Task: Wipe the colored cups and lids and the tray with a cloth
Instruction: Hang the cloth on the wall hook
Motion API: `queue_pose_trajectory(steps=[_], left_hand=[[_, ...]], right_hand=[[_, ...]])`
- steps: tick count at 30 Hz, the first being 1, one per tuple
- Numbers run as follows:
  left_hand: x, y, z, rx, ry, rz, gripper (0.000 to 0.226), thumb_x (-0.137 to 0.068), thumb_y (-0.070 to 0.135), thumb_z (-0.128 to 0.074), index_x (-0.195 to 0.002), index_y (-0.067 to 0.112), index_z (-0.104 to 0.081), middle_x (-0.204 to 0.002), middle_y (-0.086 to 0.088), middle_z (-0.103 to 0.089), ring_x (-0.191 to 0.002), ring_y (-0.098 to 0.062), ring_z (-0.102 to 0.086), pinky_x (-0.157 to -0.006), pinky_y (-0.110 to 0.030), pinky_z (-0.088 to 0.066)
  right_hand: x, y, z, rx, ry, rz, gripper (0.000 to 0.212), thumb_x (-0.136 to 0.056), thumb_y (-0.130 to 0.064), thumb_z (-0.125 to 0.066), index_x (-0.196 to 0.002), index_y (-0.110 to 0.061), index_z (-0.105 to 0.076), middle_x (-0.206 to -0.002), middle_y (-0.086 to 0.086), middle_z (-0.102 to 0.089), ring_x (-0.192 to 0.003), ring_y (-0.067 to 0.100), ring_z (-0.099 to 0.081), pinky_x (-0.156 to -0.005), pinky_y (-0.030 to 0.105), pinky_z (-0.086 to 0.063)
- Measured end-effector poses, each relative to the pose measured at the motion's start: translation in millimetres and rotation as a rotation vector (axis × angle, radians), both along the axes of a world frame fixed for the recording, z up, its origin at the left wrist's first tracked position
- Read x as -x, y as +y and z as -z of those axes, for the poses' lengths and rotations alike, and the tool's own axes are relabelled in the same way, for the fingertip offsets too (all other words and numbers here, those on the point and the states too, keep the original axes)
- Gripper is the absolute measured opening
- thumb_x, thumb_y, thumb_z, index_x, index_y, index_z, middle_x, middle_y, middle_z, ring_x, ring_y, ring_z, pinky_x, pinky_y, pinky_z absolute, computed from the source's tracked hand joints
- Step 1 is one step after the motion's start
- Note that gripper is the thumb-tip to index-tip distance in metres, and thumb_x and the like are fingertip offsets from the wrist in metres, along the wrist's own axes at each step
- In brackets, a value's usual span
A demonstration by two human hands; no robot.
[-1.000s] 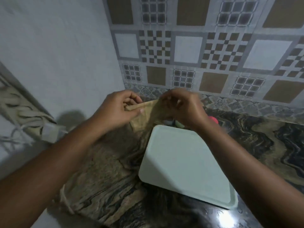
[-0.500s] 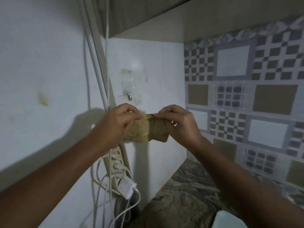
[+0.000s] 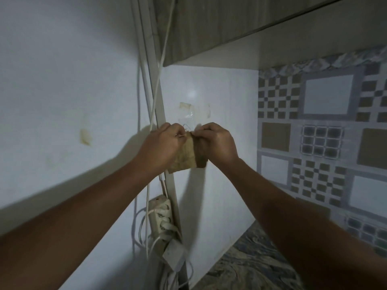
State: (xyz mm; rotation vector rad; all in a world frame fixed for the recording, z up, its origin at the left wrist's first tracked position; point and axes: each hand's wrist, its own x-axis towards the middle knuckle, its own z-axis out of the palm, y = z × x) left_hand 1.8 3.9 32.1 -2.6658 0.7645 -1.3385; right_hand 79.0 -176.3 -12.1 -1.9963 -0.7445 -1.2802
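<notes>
**Figure. Cloth held at the wall hook, head view.** The left hand [image 3: 161,143] and the right hand [image 3: 217,143] stood close together, each pinching the top edge of a tan, coarse-woven folded cloth [image 3: 186,155] between thumb and fingertips. The cloth hung flat below the knuckles, just in front of the white painted wall [image 3: 219,185].

At 12 o'clock from the cloth, a small wire hook on a clear adhesive patch [image 3: 188,119] sat on the wall, just above the pinched edge. The two-handed pinch probably served to spread that edge so that a loop or fold could be passed over the hook or lifted off it. Which of the two was under way could not be told, nor whether the cloth touched the hook.

At 6 o'clock from the hands, a white power strip [image 3: 160,214] with its tangled cables hung beside a grey vertical conduit [image 3: 159,101]. Brown-and-grey patterned wall tiles [image 3: 322,132] filled the 3 o'clock side. A dark marbled countertop [image 3: 251,266] lay at 5 o'clock, and a pale wood-grain cabinet [image 3: 209,24] ran across 12 to 1 o'clock.

No cups, lids or tray appeared in view, so the progress of the wiping could not be judged.
</notes>
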Motion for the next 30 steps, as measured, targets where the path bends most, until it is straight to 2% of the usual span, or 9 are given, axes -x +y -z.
queue_pose_trajectory(steps=[3,6,10,13,17,19,21,25,30], left_hand=[[-6,6,6,-0.070,-0.039,0.004,0.018,-0.078,0.008,-0.077,-0.096,0.009,-0.075,-0.101,-0.007,-0.069,-0.093,-0.031,-0.064,-0.065,-0.037,-0.057],[-11,8,15,0.084,0.044,0.040,0.022,-0.088,0.008,-0.064,-0.108,0.011,-0.072,-0.112,-0.007,-0.064,-0.108,-0.025,-0.056,-0.081,-0.032,-0.050],[-6,2,35,0.091,0.126,0.112,0.030,-0.088,0.010,-0.057,-0.112,-0.003,-0.070,-0.111,-0.022,-0.067,-0.102,-0.040,-0.064,-0.092,-0.036,-0.052],[1,-6,55,0.221,0.196,0.171,0.041,-0.087,0.002,-0.060,-0.128,-0.003,-0.061,-0.129,-0.020,-0.062,-0.113,-0.031,-0.064,-0.100,-0.022,-0.043],[18,-17,80,0.463,0.246,0.242,0.037,-0.080,0.002,-0.064,-0.116,0.008,-0.070,-0.111,-0.007,-0.073,-0.082,-0.012,-0.066,-0.073,-0.007,-0.045],[20,-20,94,0.545,0.318,0.195,0.023,-0.082,0.021,-0.058,-0.094,0.008,-0.073,-0.086,-0.008,-0.074,-0.069,-0.017,-0.066,-0.065,-0.020,-0.051],[21,-20,105,0.629,0.431,0.176,0.036,-0.080,0.036,-0.052,-0.083,0.007,-0.073,-0.077,-0.010,-0.074,-0.072,-0.026,-0.071,-0.068,-0.037,-0.058],[27,-29,114,0.676,0.506,0.117,0.031,-0.082,0.018,-0.069,-0.112,0.013,-0.074,-0.105,-0.008,-0.076,-0.094,-0.021,-0.073,-0.089,-0.039,-0.058],[27,-33,120,0.681,0.557,0.122,0.034,-0.084,0.017,-0.070,-0.118,0.015,-0.071,-0.115,-0.004,-0.074,-0.100,-0.019,-0.071,-0.092,-0.035,-0.056]], right_hand=[[-2,7,7,-0.074,0.019,-0.018,0.021,-0.085,-0.008,-0.074,-0.100,-0.020,-0.082,-0.097,0.002,-0.074,-0.087,0.021,-0.071,-0.069,0.038,-0.060],[4,12,17,-0.154,0.058,-0.053,0.023,-0.089,-0.009,-0.068,-0.101,-0.022,-0.082,-0.085,0.002,-0.074,-0.077,0.019,-0.069,-0.066,0.038,-0.058],[17,13,38,-0.123,0.158,-0.150,0.031,-0.081,-0.003,-0.066,-0.105,-0.018,-0.080,-0.084,0.002,-0.077,-0.076,0.023,-0.070,-0.069,0.041,-0.058],[28,16,55,-0.069,0.198,-0.144,0.055,-0.081,0.002,-0.061,-0.132,-0.015,-0.068,-0.102,0.006,-0.080,-0.083,0.022,-0.074,-0.073,0.029,-0.058],[37,12,69,-0.027,0.194,-0.118,0.033,-0.087,0.002,-0.063,-0.116,-0.008,-0.075,-0.121,0.007,-0.075,-0.077,0.029,-0.075,-0.070,0.030,-0.057],[44,6,70,-0.030,0.201,-0.096,0.030,-0.090,0.000,-0.063,-0.114,-0.011,-0.076,-0.128,0.004,-0.072,-0.088,0.023,-0.075,-0.075,0.012,-0.053],[52,0,73,-0.033,0.217,-0.070,0.035,-0.091,0.000,-0.063,-0.121,-0.014,-0.074,-0.126,0.002,-0.073,-0.088,0.016,-0.074,-0.076,0.002,-0.045],[62,-13,80,-0.042,0.243,-0.024,0.019,-0.091,0.001,-0.064,-0.104,-0.003,-0.077,-0.134,0.006,-0.067,-0.092,0.012,-0.073,-0.073,-0.005,-0.038],[67,-21,88,-0.041,0.298,-0.034,0.014,-0.091,-0.001,-0.065,-0.092,-0.003,-0.079,-0.137,0.007,-0.064,-0.121,0.014,-0.066,-0.091,0.011,-0.050]])
